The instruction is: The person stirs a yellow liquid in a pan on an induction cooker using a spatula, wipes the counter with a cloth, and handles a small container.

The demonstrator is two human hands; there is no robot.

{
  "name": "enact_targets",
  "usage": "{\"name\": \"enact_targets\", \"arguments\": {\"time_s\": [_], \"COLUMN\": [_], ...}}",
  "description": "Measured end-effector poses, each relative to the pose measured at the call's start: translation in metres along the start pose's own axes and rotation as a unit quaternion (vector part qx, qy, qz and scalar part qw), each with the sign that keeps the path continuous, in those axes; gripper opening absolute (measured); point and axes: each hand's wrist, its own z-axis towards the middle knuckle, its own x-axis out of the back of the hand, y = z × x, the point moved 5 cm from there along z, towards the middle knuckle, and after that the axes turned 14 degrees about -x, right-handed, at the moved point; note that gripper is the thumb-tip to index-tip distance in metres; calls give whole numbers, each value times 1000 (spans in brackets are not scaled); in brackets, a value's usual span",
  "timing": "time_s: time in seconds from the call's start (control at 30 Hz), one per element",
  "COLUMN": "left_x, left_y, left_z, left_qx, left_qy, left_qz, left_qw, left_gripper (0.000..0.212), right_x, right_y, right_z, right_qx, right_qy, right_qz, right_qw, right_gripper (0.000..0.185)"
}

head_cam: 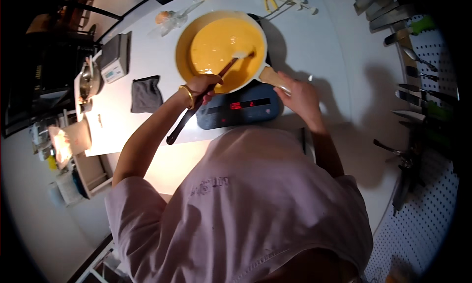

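A light-coloured pan [179, 56] holding smooth yellow liquid [221, 39] rests on a dark portable cooktop [239, 117] with a lit red display. My left hand [204, 87] grips a long dark brown utensil [184, 122], probably a spoon or spatula; its far end dips into the liquid near the pan's right side, so its shape is hidden. My right hand [300, 98] is closed around the pan's wooden handle [273, 78] at the lower right of the pan.
On the white table [309, 35] lie a dark folded cloth [146, 94], a digital scale [115, 58], a crumpled clear plastic bag [175, 21] and a white cable [295, 0]. A metal pot [89, 82] stands at the left edge. Knives and spoons hang along the pegboard [427, 201] at right.
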Motion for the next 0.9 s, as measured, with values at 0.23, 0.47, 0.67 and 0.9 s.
{"name": "enact_targets", "arguments": {"time_s": [0.23,0.47,0.67,0.9], "left_x": [42,64,23,51], "left_y": [34,58,84,93], "left_z": [-42,-105,-88,-38], "left_qx": [-111,-104,-5,-47], "left_qy": [155,18,-89,43], "left_qz": [226,734,847,807], "left_qw": [955,671,524,587], "left_gripper": [34,20,24,27], "right_x": [2,-1,-1,4], "right_y": [-4,-2,-3,-7], "right_z": [3,5,4,4], "right_qx": [15,35,11,-4], "right_qy": [-12,-7,-16,-27], "right_qz": [8,12,-3,-1], "right_qw": [1000,999,1000,1000], "right_gripper": [44,45,45,46]}}
